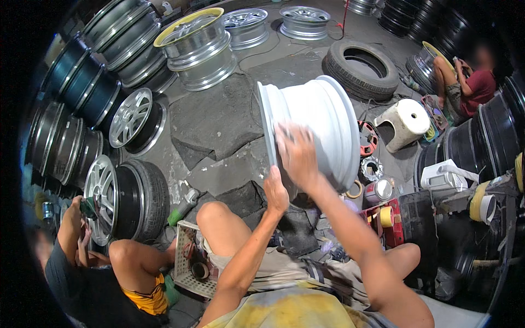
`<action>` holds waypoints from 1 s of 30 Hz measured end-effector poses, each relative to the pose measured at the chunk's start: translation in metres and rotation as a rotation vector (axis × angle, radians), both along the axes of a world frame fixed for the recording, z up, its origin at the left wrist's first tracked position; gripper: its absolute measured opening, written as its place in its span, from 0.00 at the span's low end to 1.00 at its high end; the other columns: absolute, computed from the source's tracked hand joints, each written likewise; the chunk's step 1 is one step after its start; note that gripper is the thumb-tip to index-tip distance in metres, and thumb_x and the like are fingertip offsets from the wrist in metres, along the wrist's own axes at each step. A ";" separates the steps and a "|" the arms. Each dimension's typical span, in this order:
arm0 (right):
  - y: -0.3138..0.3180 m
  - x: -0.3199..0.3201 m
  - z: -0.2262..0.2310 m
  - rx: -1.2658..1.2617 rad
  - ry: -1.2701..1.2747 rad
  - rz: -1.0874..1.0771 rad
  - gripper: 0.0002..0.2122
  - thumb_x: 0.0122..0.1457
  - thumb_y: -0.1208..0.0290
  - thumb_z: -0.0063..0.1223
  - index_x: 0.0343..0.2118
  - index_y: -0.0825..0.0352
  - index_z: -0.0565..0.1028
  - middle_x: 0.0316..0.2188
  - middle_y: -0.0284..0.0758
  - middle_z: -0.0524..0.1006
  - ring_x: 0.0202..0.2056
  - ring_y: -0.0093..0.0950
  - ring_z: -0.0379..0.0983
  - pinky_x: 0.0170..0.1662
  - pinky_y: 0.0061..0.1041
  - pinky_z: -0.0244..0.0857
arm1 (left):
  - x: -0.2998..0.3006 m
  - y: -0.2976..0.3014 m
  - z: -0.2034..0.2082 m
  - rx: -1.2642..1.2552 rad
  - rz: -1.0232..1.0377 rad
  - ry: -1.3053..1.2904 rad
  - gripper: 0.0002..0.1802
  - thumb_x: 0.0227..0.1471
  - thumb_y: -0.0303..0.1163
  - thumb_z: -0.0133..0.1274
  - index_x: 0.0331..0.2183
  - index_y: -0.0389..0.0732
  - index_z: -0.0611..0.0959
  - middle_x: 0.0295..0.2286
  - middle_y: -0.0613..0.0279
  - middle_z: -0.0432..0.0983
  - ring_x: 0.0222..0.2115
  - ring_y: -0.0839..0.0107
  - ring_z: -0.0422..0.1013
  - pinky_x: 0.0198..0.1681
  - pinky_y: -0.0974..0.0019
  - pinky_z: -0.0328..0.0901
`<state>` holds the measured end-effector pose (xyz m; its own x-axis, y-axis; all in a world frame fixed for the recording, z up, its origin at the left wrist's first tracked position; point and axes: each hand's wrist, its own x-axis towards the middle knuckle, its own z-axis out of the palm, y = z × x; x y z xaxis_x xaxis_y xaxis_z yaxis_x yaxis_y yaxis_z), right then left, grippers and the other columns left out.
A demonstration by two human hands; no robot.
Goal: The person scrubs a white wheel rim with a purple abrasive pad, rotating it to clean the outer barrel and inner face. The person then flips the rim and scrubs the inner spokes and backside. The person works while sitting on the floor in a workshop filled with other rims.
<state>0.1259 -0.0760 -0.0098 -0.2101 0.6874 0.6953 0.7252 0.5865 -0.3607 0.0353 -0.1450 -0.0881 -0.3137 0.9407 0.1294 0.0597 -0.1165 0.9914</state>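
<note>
In front of me a pale grey wheel rim [311, 126] stands tilted on its edge, its barrel facing right. My left hand [277, 194] is at the near lower end of the rim's left lip, thumb pointing up and the other fingers mostly hidden; it seems to grip the lip. Against the left side of the barrel, just behind that lip, lies my right hand [297, 153]. Its fingers are smeared by motion, so whether anything is under them cannot be made out.
A co-worker [71, 262] at left handles a spoked wheel [101, 199] beside a tire [150, 197]. Another person [476, 87] sits far right. Around me are a plastic basket [186, 273], a green-ended power tool [184, 206], a white stool [403, 123], a tin [378, 190] and a loose tire [361, 70].
</note>
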 end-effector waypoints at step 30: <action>-0.019 0.004 0.008 -0.038 0.067 0.099 0.15 0.63 0.74 0.49 0.49 0.73 0.79 0.49 0.48 0.77 0.52 0.47 0.72 0.57 0.43 0.66 | -0.026 -0.003 0.045 0.102 0.001 0.066 0.20 0.69 0.41 0.40 0.29 0.35 0.70 0.20 0.57 0.65 0.23 0.68 0.63 0.28 0.60 0.59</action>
